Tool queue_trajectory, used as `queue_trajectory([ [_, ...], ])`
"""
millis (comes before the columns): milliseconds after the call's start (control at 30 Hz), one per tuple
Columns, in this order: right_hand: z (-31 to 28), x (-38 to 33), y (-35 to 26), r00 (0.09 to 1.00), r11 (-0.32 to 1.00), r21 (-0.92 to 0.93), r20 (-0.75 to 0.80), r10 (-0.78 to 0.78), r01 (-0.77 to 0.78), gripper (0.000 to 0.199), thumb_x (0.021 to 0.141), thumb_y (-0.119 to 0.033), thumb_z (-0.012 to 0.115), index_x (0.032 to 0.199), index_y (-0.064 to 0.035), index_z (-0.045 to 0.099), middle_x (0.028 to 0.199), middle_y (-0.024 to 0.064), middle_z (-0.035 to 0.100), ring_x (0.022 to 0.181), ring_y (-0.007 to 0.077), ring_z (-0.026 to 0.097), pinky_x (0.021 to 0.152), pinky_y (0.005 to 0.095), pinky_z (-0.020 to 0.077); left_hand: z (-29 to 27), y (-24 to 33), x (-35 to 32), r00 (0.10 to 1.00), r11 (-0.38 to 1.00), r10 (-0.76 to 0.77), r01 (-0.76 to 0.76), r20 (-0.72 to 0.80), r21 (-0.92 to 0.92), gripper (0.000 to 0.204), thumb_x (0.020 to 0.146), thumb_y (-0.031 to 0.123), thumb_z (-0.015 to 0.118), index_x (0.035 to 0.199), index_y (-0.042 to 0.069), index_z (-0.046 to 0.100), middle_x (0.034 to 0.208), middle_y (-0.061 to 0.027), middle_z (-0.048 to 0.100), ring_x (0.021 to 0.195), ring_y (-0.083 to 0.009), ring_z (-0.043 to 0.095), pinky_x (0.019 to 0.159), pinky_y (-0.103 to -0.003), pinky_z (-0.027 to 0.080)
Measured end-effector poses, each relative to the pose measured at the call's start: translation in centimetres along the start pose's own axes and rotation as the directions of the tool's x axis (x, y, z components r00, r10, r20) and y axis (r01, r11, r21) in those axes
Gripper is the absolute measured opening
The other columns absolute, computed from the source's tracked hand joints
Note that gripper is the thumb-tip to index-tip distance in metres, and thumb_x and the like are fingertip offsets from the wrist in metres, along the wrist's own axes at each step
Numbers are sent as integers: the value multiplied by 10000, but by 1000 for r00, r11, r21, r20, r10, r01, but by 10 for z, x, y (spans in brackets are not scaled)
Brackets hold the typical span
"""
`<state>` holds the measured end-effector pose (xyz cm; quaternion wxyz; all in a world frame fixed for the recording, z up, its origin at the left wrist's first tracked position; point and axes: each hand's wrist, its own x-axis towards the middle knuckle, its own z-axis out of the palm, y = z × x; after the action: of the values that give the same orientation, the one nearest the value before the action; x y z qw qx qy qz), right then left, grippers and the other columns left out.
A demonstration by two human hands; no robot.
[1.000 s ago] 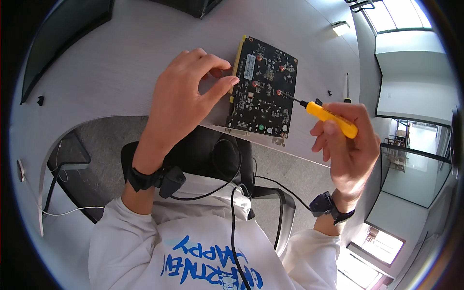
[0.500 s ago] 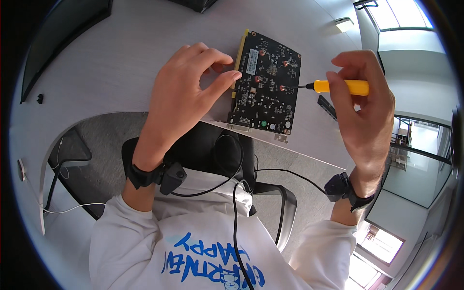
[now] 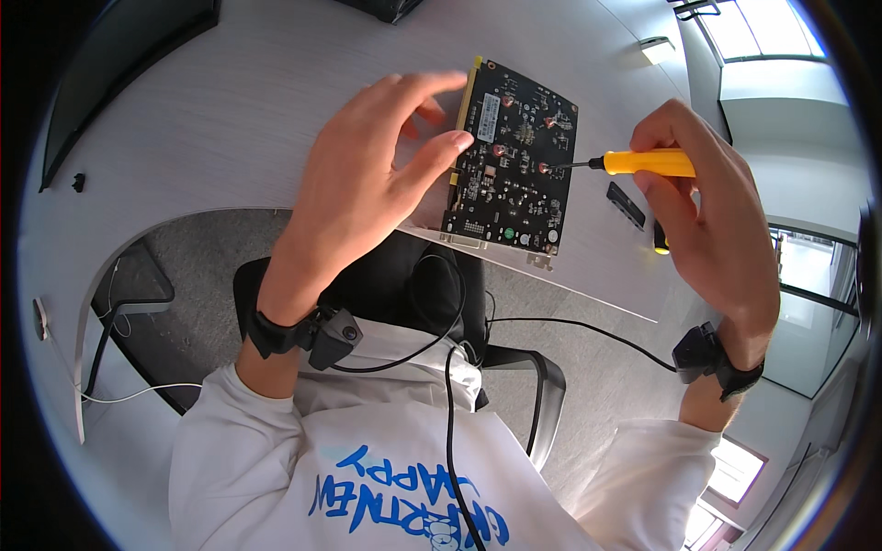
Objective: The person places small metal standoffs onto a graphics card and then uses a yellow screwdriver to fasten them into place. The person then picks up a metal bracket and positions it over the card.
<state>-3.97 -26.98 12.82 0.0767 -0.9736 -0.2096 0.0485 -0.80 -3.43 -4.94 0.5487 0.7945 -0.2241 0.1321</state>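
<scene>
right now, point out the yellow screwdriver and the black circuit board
Yellow screwdriver (image 3: 646, 163): head view, on its handle.
Black circuit board (image 3: 521, 163): head view, on the middle of its upward-facing side.

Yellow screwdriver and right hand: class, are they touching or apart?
Touching. The head view shows the right hand gripping the yellow screwdriver by its handle.

The pale table (image 3: 248, 119) carries a black circuit board (image 3: 514, 165), a dark bar (image 3: 626, 206) and a small black piece (image 3: 79, 183).
</scene>
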Motion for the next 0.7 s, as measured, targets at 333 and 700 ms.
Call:
queue_trajectory([
  [333, -4, 7, -2, 989, 968, -221, 111, -99, 121, 143, 935, -77, 751, 919, -37, 615, 899, 133, 661, 777, 233, 690, 590, 278, 540, 9, 16, -4, 980, 997, -77, 72, 183, 37, 576, 894, 263, 803, 1426, 162, 606, 979, -53, 547, 814, -176, 565, 749, -337, 503],
  [700, -12, 11, -3, 979, 940, -304, 173, -105, 155, 214, 936, -68, 734, 904, -55, 522, 831, 118, 583, 687, 217, 644, 579, 283, 518, 11, 10, -7, 993, 999, 8, -14, 118, 47, 552, 868, 249, 825, 1372, 137, 629, 993, -67, 574, 808, -201, 590, 715, -348, 513],
])
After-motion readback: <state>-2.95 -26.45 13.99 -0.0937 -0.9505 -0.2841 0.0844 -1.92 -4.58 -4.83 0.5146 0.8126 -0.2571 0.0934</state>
